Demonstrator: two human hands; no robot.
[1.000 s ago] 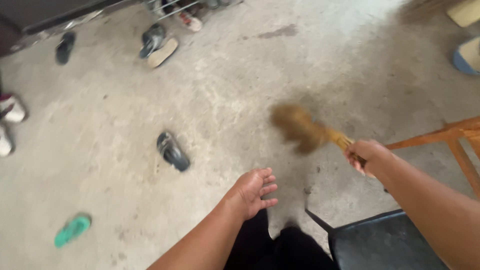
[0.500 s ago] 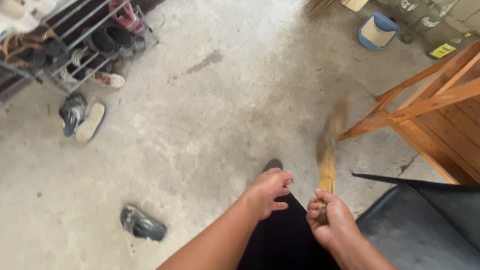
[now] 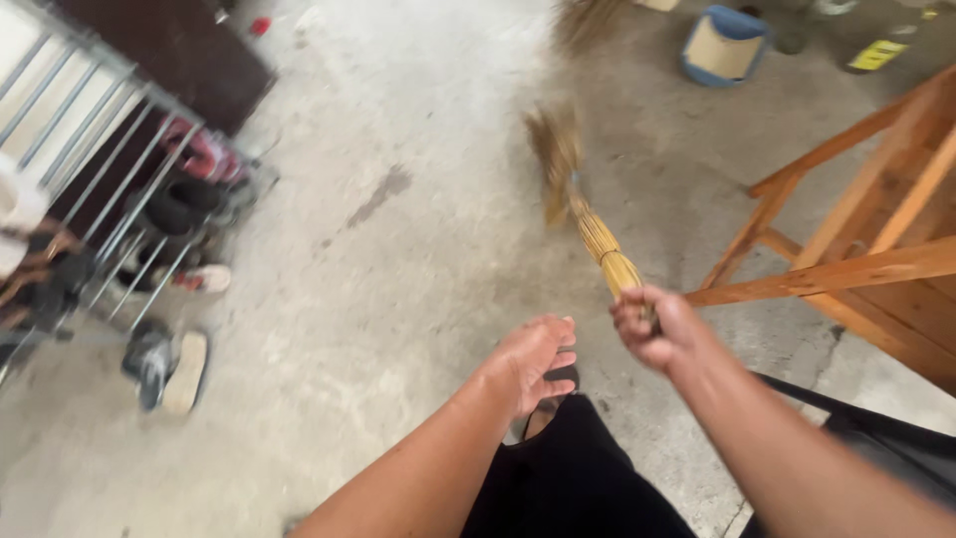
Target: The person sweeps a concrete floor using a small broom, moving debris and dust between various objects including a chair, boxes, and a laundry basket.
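Right hand (image 3: 652, 329), just right of centre in the frame, is curled into a fist around the bound straw handle of a small hand broom (image 3: 588, 224), and the broom runs up and to the left from that grip, its bristle head blurred in the upper middle of the picture over the grey concrete floor (image 3: 398, 299). Left hand (image 3: 533, 359) sits just beside it, a little lower and to the left, palm down, fingers loosely together and slightly bent, gripping nothing. Down at the bottom centre, dark trousers (image 3: 568, 478) fill the space between the two forearms. Over on the right edge stands a wooden frame (image 3: 856, 239) of orange-brown slats, well clear of the broom head, and a black seat (image 3: 896, 448) shows in the lower right corner. Look to the left edge: a metal shoe rack (image 3: 119, 189) holds several pairs, with a loose pair of shoes (image 3: 164, 369) lying on the floor just below it. At the top right, a blue container (image 3: 727, 45) rests on the floor, far from both hands.
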